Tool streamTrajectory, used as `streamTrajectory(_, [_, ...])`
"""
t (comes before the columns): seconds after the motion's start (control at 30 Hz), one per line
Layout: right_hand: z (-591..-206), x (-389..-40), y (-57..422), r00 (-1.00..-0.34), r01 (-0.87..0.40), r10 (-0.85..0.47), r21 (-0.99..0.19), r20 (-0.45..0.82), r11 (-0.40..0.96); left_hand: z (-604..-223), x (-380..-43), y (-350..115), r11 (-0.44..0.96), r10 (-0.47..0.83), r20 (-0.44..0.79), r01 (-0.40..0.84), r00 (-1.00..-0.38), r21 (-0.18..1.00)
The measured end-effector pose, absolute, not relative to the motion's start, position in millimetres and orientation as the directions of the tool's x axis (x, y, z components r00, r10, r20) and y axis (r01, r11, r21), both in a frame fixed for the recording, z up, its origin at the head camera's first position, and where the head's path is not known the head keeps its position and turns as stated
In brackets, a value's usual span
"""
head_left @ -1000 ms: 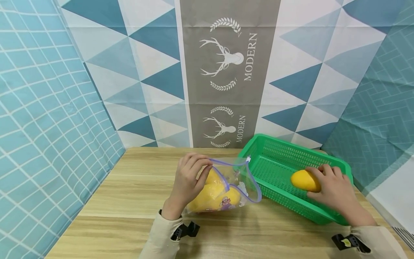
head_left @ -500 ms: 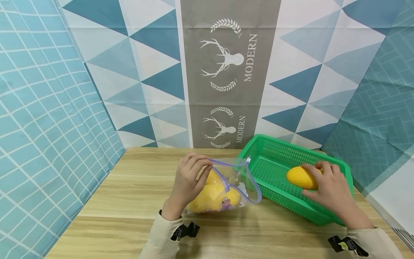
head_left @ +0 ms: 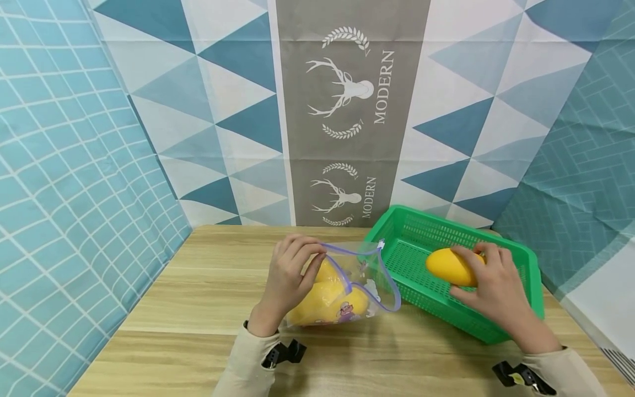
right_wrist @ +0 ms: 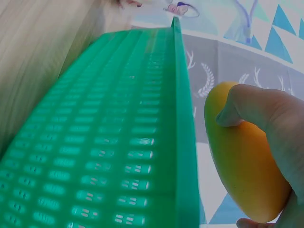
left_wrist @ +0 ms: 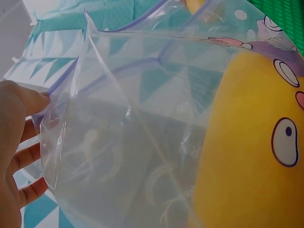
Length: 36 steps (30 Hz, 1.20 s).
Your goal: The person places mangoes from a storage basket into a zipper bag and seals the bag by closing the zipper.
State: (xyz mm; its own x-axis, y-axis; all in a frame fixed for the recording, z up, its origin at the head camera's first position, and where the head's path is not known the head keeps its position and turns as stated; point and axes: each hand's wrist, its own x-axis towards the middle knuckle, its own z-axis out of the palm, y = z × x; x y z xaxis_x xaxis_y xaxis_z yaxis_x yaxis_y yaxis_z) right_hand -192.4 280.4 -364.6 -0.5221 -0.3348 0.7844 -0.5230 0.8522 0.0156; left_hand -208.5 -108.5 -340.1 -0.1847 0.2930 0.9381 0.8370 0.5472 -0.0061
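Note:
A clear zip bag (head_left: 371, 267) with a purple zip edge and cartoon print lies left of centre, its mouth gaping toward the right. Several mangoes (head_left: 317, 303) show yellow through its plastic. My left hand (head_left: 286, 278) pinches the bag's upper edge between thumb and fingers; the left wrist view has the thumb (left_wrist: 33, 100) on the zip rim. Over the green basket (head_left: 421, 227), my right hand (head_left: 501, 289) grips a single mango (head_left: 448, 266). In the right wrist view this mango (right_wrist: 242, 156) is above the basket's rim, with the thumb curled across it.
The basket's near left side stands close to the bag's mouth. Both rest on a wooden table (head_left: 208, 309). Patterned sheets (head_left: 233, 110) rise behind the table and along its left and right sides.
My right hand has carried the mango leftward and slightly up over the basket, toward the bag. The left hand and the bag have stayed in place.

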Motion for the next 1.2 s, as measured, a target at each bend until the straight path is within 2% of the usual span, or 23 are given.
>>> streamTrajectory(0.53, [-361.2,-182.9,255.1,-0.491,-0.574,-0.337,-0.007,0.803,0.819,-340.9,-209.6,-109.0,0.542,0.294,0.939,0.84,-0.181,-0.008])
streamTrajectory(1.0, [-358.0,-178.0,231.6,-0.423,-0.632,-0.349,0.004,0.836,0.775,-340.1,-210.0,-109.0,0.544,0.294,0.939,0.839,-0.179,-0.011])
streamTrajectory(1.2, [-357.6,-174.5,221.5,-0.416,-0.66,-0.372,0.005,0.83,0.751,-340.2,-209.4,-109.1,0.545,0.296,0.938,0.838,-0.183,-0.009])
